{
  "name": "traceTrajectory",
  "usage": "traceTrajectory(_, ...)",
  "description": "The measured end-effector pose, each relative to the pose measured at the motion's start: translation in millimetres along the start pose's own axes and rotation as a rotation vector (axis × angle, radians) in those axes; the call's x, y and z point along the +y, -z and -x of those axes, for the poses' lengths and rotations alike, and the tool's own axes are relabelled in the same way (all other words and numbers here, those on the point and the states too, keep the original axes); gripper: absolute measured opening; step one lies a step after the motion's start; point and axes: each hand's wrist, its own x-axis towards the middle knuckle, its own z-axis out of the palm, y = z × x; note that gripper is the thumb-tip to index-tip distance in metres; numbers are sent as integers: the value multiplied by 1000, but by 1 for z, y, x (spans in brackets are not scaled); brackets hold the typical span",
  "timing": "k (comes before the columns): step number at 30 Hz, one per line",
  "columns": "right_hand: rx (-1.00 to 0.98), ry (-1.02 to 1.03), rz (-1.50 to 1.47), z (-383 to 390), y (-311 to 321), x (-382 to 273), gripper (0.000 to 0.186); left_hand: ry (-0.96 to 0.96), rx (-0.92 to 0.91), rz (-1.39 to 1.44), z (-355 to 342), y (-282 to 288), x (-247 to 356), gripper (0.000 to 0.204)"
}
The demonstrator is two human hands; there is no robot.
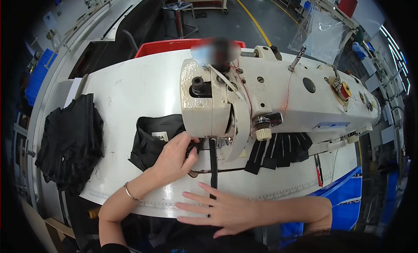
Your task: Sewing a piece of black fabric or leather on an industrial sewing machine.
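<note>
A white sewing machine (278,92) stands across the white table, its needle end toward the middle. Just left of its presser foot (211,139), my left hand (174,155) is closed, thumb and fingers pinching the edge of a black fabric piece (146,142). A small white label shows on that piece, and part of it is hidden behind my hand. From under the presser foot a narrow black strap (214,166) runs toward me. My right hand (222,209) lies over the strap's near end with its fingers spread; whether it touches the strap I cannot tell.
A pile of black fabric pieces (72,142) lies at the table's left edge. Several black strips (278,150) hang together below the machine arm, near red-handled snips (318,170). A blue bin (346,205) sits at the near right, a red bin (163,46) behind the table.
</note>
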Motion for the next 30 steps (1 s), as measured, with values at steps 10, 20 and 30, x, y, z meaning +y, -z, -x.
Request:
traceTrajectory(10,64,-281,416,30,-1,25,53,-179,56,-275,-20,-3,-14,27)
traceTrajectory(20,425,-522,119,36,-7,83,29,-81,-132,-248,5,-13,-22,35)
traceTrajectory(30,521,16,807,32,-29,116,16,101,-122,-78,16,-13,-5,38)
